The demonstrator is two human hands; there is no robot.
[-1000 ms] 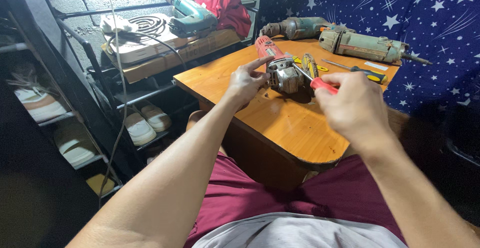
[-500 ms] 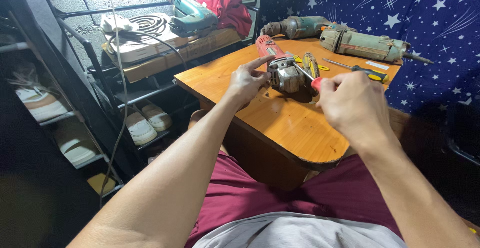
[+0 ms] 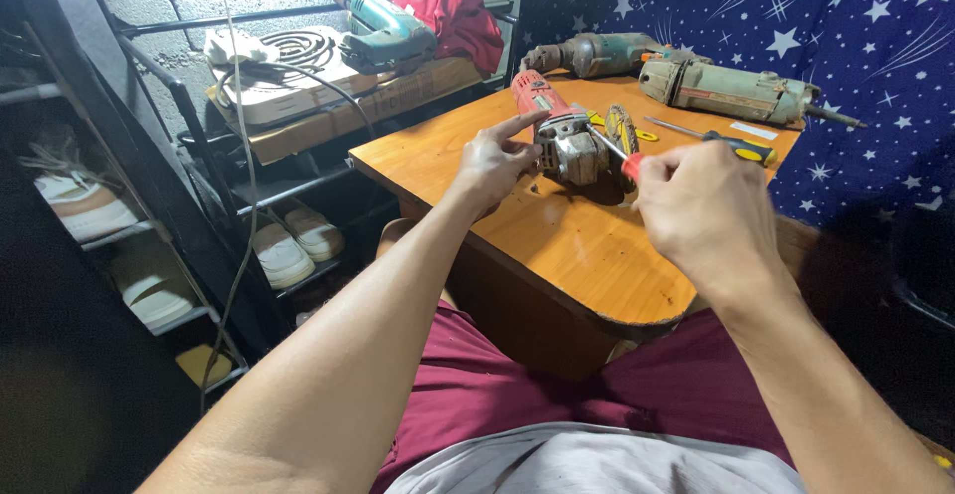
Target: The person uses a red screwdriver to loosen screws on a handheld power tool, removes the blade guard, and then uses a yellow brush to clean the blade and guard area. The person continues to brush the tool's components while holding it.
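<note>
A red angle grinder [image 3: 557, 126] with a metal head and a disc lies on the small wooden table [image 3: 587, 245]. My left hand [image 3: 494, 161] rests against the grinder's body and steadies it, fingers spread. My right hand [image 3: 708, 210] grips a red-handled screwdriver [image 3: 619, 156]. Its thin shaft points left, with the tip at the grinder's metal head. I sit at the table's near edge, my legs in maroon shorts below it.
Two old drills [image 3: 597, 54] [image 3: 731, 88] lie at the table's far side, with a yellow-and-black screwdriver [image 3: 731, 144] beside them. A starry blue cloth [image 3: 856, 26] hangs behind. A shelf on the left carries a teal drill [image 3: 383, 28], a red cloth [image 3: 453, 6], cables and shoes [image 3: 293, 245].
My right hand has shifted slightly with the screwdriver, keeping its tip at the grinder's head. The left hand stays on the grinder, which has not moved.
</note>
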